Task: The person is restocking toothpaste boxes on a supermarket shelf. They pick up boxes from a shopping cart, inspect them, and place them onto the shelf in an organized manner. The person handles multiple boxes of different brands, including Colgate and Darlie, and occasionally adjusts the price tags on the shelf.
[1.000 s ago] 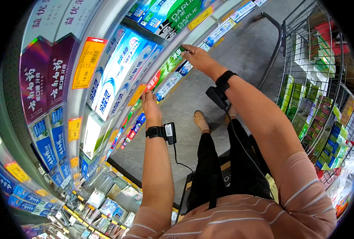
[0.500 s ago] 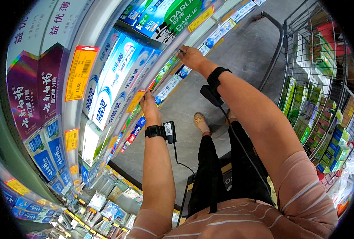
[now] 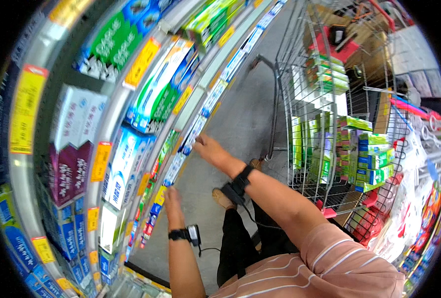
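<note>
Down at the low shelf (image 3: 215, 108), by its front edge.
The right hand (image 3: 208, 150) curls beside blue-and-white cartons (image 3: 173, 169) lining that edge; whether it pinches one, I can't tell. The blurred left hand (image 3: 173, 202) is unclear too. Cartons look light, stiff, slick: best gripped by their ends.

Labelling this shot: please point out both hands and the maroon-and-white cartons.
Left hand (image 3: 173, 205), head view: middle of the hand.
Right hand (image 3: 211, 151), head view: middle of the hand.
Maroon-and-white cartons (image 3: 76, 148), head view: mid-front.
</note>
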The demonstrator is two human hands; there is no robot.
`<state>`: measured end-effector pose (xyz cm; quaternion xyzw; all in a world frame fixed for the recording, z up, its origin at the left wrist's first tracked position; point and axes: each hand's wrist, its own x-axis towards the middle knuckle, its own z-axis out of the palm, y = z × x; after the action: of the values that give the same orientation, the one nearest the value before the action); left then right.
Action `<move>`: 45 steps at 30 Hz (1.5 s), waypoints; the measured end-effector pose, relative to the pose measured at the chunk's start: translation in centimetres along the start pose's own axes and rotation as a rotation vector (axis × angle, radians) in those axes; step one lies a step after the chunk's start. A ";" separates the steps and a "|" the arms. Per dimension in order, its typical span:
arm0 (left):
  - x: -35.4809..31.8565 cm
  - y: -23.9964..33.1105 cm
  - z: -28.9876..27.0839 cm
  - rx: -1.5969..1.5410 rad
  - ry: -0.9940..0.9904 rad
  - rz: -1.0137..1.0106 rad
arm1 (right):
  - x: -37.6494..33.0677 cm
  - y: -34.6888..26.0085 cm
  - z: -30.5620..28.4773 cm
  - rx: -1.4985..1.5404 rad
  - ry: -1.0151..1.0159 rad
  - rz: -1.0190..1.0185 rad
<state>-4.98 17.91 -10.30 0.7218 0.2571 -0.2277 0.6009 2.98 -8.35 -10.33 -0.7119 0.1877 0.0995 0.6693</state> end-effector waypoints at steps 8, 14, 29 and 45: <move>-11.2 7.9 7.0 0.117 -0.345 -0.098 | -13.3 -22.0 -15.9 0.544 -0.079 -0.041; -12.6 12.9 10.7 0.135 -0.443 -0.044 | -15.9 -27.2 -35.3 0.609 0.423 -0.429; -15.0 16.3 18.5 0.232 -0.433 -0.088 | -2.8 0.3 -45.6 1.115 0.668 0.243; -15.5 15.8 20.1 0.241 -0.377 -0.211 | 4.4 5.8 -46.7 1.270 0.724 0.166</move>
<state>-7.03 -5.75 7.98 0.7023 0.1856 -0.4489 0.5204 -0.47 -55.42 -13.43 -0.1590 0.4716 -0.2194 0.8391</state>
